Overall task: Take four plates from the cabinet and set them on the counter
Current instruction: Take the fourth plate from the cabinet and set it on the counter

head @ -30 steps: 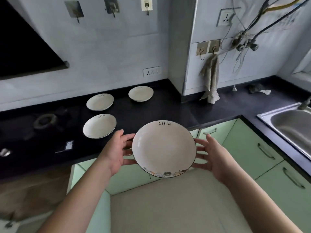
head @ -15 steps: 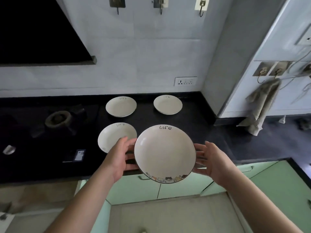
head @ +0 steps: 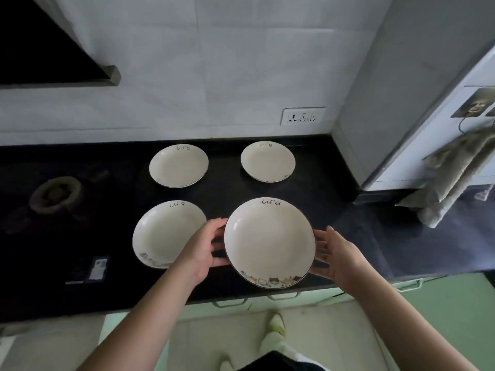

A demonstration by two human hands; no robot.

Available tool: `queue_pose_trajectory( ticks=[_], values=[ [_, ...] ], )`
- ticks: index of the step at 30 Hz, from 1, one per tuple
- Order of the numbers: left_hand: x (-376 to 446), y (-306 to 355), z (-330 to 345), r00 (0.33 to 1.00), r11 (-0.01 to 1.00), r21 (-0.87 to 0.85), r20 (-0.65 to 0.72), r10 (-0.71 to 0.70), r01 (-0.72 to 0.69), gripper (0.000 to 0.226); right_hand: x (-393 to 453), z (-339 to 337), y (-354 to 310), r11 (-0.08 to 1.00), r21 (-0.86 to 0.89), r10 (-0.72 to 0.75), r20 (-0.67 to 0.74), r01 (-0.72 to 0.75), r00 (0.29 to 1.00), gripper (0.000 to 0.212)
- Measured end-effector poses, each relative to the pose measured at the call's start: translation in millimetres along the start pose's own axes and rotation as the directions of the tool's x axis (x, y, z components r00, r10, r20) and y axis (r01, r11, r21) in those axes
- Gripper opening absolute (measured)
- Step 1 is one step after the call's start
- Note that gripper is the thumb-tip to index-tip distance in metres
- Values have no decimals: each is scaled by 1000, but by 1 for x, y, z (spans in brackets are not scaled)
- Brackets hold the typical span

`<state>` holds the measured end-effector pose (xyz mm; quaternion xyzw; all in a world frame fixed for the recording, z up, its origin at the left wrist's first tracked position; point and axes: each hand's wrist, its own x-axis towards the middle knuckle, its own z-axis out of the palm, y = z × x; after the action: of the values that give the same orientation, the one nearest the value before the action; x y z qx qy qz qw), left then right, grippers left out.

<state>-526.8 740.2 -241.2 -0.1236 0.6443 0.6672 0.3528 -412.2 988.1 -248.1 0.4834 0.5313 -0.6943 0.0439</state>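
Note:
I hold a white plate [head: 269, 241] with "Life" written at its far rim and a coloured pattern at its near rim. My left hand [head: 203, 246] grips its left edge and my right hand [head: 338, 257] supports its right edge. It hovers just above the near right part of the black counter [head: 348, 236]. Three matching plates lie on the counter: one at the near left [head: 164, 231], one at the far left [head: 179, 166], one at the far right [head: 267, 162].
A gas burner [head: 55, 192] sits on the counter to the left, with a small dark card [head: 93, 269] near the front edge. A cloth [head: 455, 178] hangs at the right wall. A socket [head: 304, 116] is on the back wall. Green cabinets [head: 428, 303] lie below.
I have carried the held plate forward from in front of the cabinets to over the counter, beside the near left plate. The view has turned left and closed in on the counter.

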Motion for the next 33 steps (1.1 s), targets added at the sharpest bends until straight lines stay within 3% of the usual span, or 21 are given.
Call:
queue_pose_trajectory(
  ticks=[8, 18, 25, 33],
  values=[
    [69, -19, 39, 989, 993, 0, -85, -119, 120, 25, 88, -6, -15, 990, -84, 119, 47, -115, 992, 48],
    [108, -30, 65, 965, 973, 96, -185, -187, 208, 38, 136, -11, -23, 964, -168, 213, 36, -204, 976, 39],
    [115, -34, 71, 963, 975, 79, -193, -189, 207, 20, 147, -16, -27, 961, -170, 232, 54, -220, 971, 47],
    [125, -37, 79, 974, 973, 135, -155, -168, 189, 34, 152, -26, -33, 964, -169, 215, 56, -203, 975, 48]
  ],
)
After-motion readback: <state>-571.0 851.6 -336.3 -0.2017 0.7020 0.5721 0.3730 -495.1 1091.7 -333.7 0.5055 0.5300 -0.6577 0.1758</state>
